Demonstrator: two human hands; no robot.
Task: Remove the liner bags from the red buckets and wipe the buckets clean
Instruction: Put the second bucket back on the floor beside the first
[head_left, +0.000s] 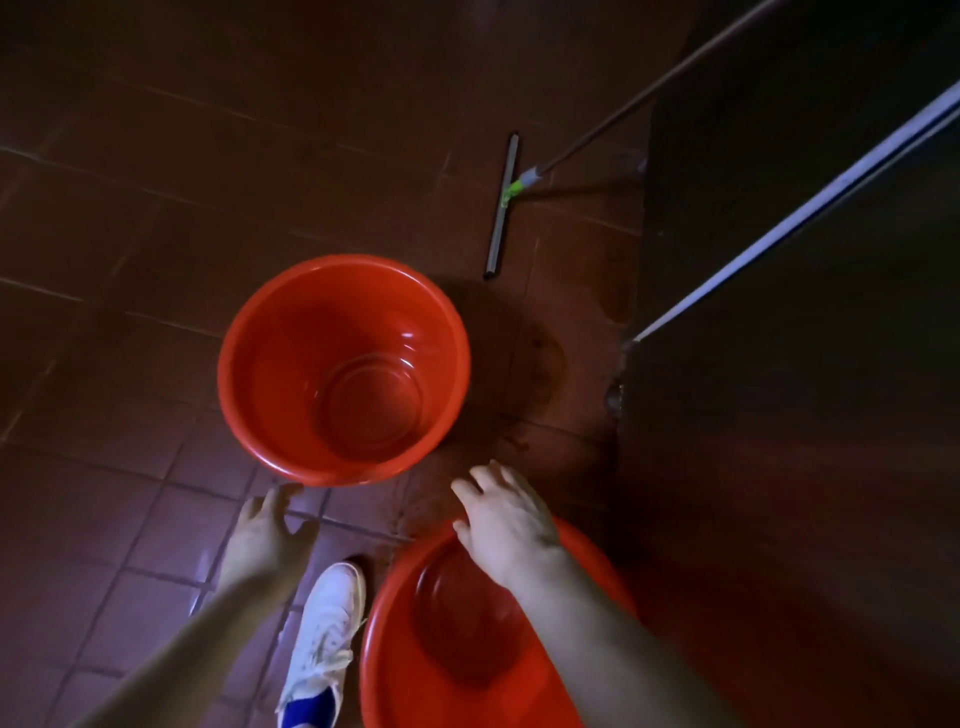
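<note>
- the left hand is loose and holds nothing; its fingertips reach the near rim of the far red bucket, though contact is too close to call.
- the right hand is spread wide and empty, over the far rim of the near red bucket, which sits directly beneath it.
- neither bucket shows a liner bag; both insides look bare and glossy, so wiping is likely what remains.
- no cloth is in either hand or in view, so one is needed first.
- to wipe well, pin the rim with one hand, since the tiled floor looks wet ahead of the right hand, then work from the rim down to the base ridge.
- a squeegee lies well beyond both hands; a white shoe sits between the forearms.
</note>
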